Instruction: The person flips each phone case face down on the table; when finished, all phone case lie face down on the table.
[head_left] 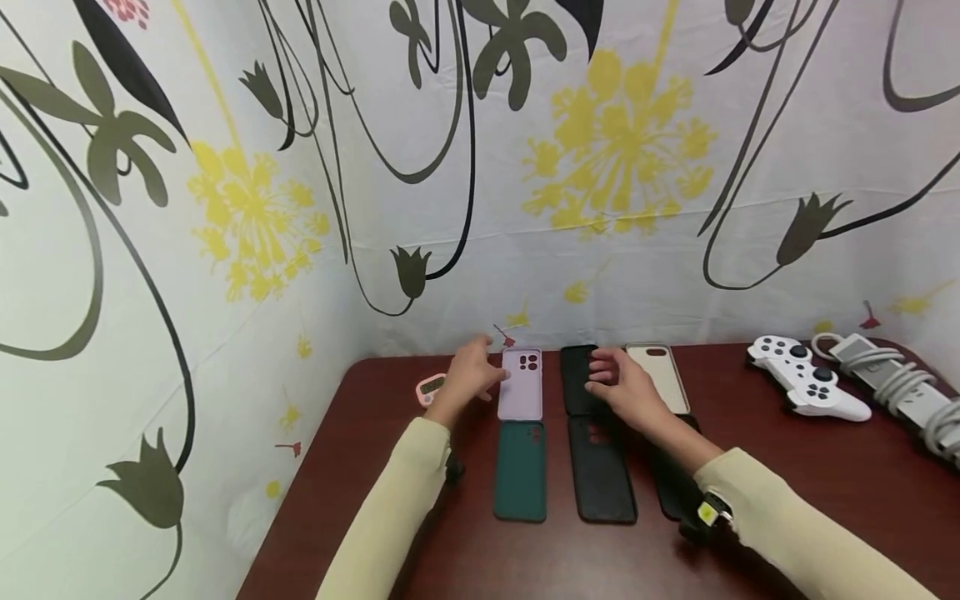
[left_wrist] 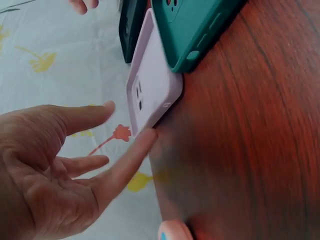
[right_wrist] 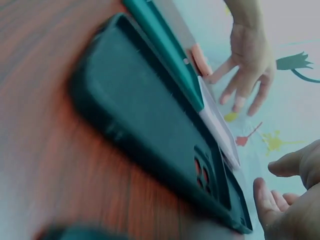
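Note:
Phone cases lie in two rows on the table. My left hand (head_left: 471, 373) is at the left edge of the lavender phone case (head_left: 521, 392), fingers spread; whether a fingertip touches it I cannot tell. Below that case lies a green phone case (head_left: 520, 473). With fingers loosely bent and holding nothing, my right hand (head_left: 632, 390) hovers by the back black phone case (head_left: 576, 382). A larger black phone case (right_wrist: 145, 105) with a camera cutout is in front of it. The cream phone case (head_left: 663, 373) and another dark case (head_left: 672, 485) are partly hidden by my right arm.
A pink timer (head_left: 430, 388) sits just left of my left hand. Farther right are a white game controller (head_left: 808, 377) and a white power strip (head_left: 911, 400) with its cord wrapped round. A patterned cloth (head_left: 495, 192) hangs behind the dark red table (head_left: 558, 562).

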